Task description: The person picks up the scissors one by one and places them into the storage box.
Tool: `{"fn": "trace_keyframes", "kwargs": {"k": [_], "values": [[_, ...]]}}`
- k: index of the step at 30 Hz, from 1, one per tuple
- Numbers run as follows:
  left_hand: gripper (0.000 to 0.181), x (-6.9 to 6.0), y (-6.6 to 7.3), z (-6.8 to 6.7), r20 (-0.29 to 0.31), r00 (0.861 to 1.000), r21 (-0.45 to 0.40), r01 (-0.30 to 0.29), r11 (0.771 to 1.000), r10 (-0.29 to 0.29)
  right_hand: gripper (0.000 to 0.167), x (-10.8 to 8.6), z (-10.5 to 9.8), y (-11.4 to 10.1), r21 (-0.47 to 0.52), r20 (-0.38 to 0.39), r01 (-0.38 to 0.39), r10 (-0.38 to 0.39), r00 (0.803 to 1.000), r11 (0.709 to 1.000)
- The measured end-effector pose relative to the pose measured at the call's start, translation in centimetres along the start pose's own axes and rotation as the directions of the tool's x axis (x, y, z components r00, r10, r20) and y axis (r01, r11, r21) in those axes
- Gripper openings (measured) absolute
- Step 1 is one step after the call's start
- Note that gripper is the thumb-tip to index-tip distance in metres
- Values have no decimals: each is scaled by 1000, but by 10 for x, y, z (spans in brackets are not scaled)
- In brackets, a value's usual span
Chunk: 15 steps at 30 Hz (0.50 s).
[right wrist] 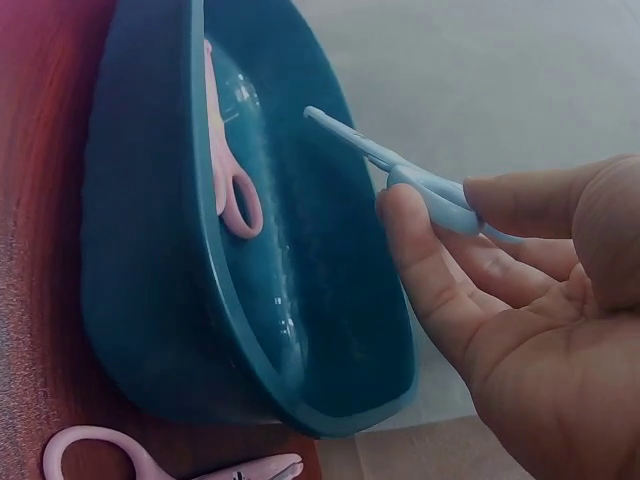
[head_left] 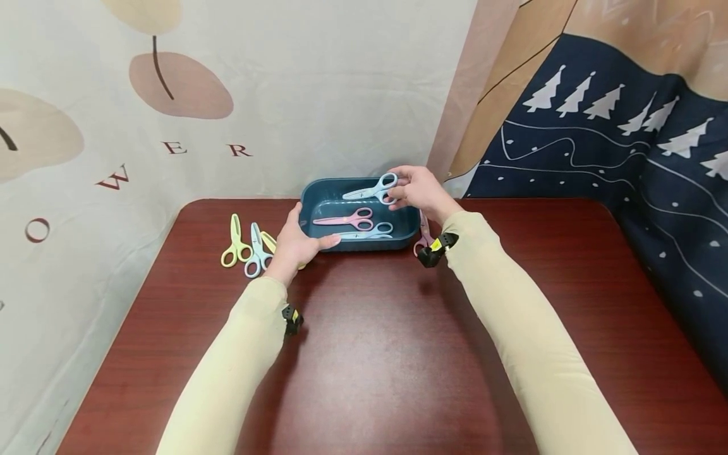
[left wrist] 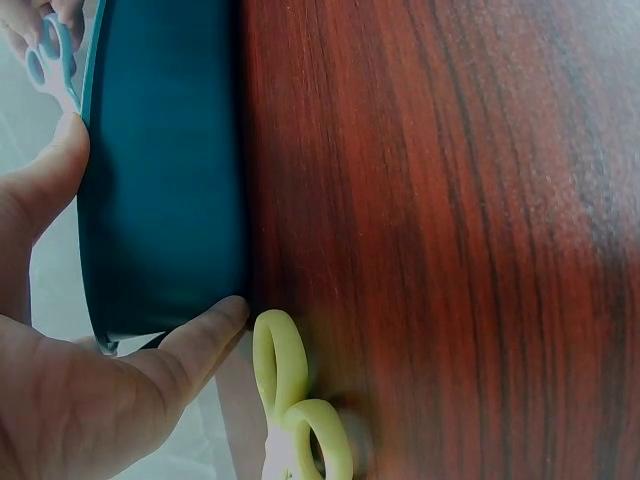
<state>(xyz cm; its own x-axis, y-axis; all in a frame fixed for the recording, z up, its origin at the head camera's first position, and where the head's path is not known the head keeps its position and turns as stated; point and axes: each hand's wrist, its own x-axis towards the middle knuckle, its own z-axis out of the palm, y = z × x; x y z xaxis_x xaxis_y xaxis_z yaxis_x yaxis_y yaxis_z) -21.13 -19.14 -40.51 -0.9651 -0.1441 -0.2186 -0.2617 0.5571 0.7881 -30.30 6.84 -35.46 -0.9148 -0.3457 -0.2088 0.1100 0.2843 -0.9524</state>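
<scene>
We're at the counter's [head_left: 421,366] far edge, and the right hand [head_left: 419,188] has a raised pair of pale blue scissors [head_left: 366,192] by the handles! The fingers there are nearly together, thumb on one side and fingertips on the other, a clear pinch round the loops. The blades point toward the left edge, over the far side of the blue-green bin [head_left: 364,248].

Across to the left hand [head_left: 294,245]: thumb and fingers spread wide and fairly straight, resting against the left end of the bin, with the thumb at the near rim.

Inside the bin, near the middle of the counter's far edge, we spot a pair of pink scissors [head_left: 344,220] and, closer to the near wall, a second blue pair [head_left: 365,234], both with blades to the left.

Over toward the far left corner, we've got yellow-green scissors [head_left: 236,243], then more blue scissors [head_left: 257,245] beside them, and a yellow pair [head_left: 268,241] half hidden by the hand. On the far right side, just beside the bin, another pink pair [head_left: 423,229] lies on the counter, partly covered by the black wrist camera [head_left: 435,249].
</scene>
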Motion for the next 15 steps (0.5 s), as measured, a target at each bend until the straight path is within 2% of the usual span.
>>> {"fn": "trace_keyframes", "kwargs": {"k": [15], "values": [[119, -1, 0, -1, 12, 1000, 10, -1, 1000, 1, 45, 18, 6, 0, -50, 1, -60, 60, 998, 997]]}}
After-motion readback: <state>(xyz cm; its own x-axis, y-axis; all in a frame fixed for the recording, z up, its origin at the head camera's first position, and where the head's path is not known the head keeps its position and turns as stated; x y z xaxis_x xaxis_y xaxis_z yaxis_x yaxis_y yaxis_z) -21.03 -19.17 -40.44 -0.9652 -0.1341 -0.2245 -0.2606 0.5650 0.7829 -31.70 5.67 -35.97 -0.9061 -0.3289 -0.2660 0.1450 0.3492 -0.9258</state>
